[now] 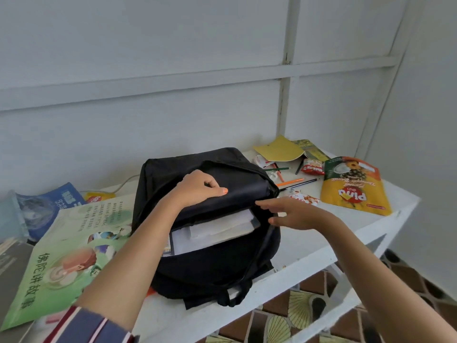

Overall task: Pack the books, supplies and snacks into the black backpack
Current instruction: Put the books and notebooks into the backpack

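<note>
From the head camera: black backpack (207,263) flat in the middle of the white table (321,238), main compartment unzipped and gaping toward the near side. Inside, a stack of books (217,231), white page edges showing, tucked under the top flap. Left hand (197,188) on that flap, fingers curled over its far edge, thumb laid straight along the front, gripping the fabric. Right hand (294,214) at the right end of the opening, fingers straight and loosely together, thumb apart below; possibly touching the zipper track, hard to say through the blur. Striped sleeve (91,328) at the near left edge.

Left of the backpack, a big green picture book (74,243) flat on the table, its right edge against the bag. Beyond it, a blue packet (47,206) and a yellow packet (99,196), half hidden.

Far right: yellow notebook (279,149), red snack packet (312,167), scattered pens, among them an orange pen (290,181) and a black pen (301,183). Further right, a yellow Pina biscuit bag (353,189), lying flat. Just beyond the right hand, a small red-and-white wrapper (304,198). Patterned floor tiles (296,305) below the table's near right edge.
</note>
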Demonstrator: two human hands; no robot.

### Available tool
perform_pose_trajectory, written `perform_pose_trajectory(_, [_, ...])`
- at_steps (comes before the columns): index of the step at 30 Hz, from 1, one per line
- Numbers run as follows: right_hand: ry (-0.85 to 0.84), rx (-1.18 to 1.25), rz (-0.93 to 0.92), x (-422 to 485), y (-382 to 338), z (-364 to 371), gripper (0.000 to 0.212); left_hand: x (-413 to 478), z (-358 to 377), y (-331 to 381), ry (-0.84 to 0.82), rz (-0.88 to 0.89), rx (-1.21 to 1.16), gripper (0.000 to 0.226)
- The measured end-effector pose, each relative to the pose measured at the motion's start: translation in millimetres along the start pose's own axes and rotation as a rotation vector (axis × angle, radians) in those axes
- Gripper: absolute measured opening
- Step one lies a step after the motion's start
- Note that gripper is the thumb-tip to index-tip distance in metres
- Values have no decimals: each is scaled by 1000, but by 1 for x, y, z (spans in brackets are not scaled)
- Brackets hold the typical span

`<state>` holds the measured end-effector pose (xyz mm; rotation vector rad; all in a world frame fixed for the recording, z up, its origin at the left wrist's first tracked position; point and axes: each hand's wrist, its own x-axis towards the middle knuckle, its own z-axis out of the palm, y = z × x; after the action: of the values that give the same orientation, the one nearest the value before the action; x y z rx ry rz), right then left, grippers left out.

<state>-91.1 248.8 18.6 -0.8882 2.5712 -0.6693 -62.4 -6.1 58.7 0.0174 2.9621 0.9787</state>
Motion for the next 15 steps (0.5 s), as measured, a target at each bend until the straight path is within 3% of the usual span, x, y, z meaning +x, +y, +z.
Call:
perform_pose_trajectory(6, [131, 122, 62, -19, 27, -31, 47, 17, 22, 37, 233, 176, -90, 15])
perform_pose_trajectory(10, [321, 157, 91, -13, 56, -63, 45, 45, 37, 67, 239, 254, -102, 13])
perform_pose_trajectory(15, [498, 164, 149, 18, 109, -106, 43, 104, 55, 102, 229, 173, 109, 19])
